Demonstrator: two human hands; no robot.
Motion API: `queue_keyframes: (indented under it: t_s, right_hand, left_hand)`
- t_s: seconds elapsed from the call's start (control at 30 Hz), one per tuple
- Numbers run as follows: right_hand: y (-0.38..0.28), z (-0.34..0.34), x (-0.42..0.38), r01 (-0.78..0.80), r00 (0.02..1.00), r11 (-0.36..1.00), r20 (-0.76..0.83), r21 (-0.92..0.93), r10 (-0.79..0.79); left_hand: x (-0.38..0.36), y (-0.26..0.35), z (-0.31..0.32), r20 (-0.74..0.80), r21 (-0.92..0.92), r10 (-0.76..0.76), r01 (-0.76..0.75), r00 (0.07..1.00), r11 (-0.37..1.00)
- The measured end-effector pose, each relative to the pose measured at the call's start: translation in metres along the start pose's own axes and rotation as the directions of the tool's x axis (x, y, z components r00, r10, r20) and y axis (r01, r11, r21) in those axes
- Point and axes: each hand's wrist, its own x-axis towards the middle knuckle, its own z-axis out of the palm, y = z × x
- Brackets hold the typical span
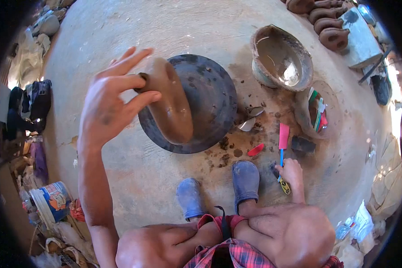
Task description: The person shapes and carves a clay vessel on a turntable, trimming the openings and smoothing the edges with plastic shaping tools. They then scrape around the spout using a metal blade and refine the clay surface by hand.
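Observation:
My left hand (108,96) pinches the small dark neck of a brown, ring-shaped clay vessel (174,114) between thumb and forefinger, the other fingers spread. The vessel is tilted over a round black turntable (214,102), with a long hollow along its middle. On the right, my right hand (293,173) is low by the floor, its thumb and fingers closed at a yellow-handled tool (284,186) with a dark head. A pink-bladed tool with a blue shaft (284,136) lies just beyond those fingers. Near it are a red scraper piece (255,149) and a dark block (303,145).
A bowl of murky water (257,67) stands beyond the turntable, beside a basin of tools (301,111). Metal scrapers (250,118) and clay crumbs lie between. Similar clay vessels (334,39) line the far right. A paint bucket (51,201) leans at left.

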Motion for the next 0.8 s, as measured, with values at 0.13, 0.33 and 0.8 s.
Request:
queue_keyframes:
  t_s: [0.13,0.33,0.8]
  right_hand:
    - [0.011,-0.005,-0.004,0.028,0.999,0.998,0.04,0.06,-0.03]
    - [-0.05,-0.174,0.061,0.615,0.622,0.753,-0.731,0.234,-0.28]
    - [-0.095,-0.255,0.214,0.321,0.757,0.918,-0.518,-0.234,-0.397]
  left_hand:
    - [-0.039,-0.007,0.024,-0.558,-0.16,-0.018,-0.086,0.83,0.983]
    - [-0.165,-0.094,0.25,-0.129,-0.951,-0.916,0.215,0.379,0.223]
    - [-0.124,-0.028,0.291,0.368,-0.918,-0.876,0.274,0.312,-0.288]
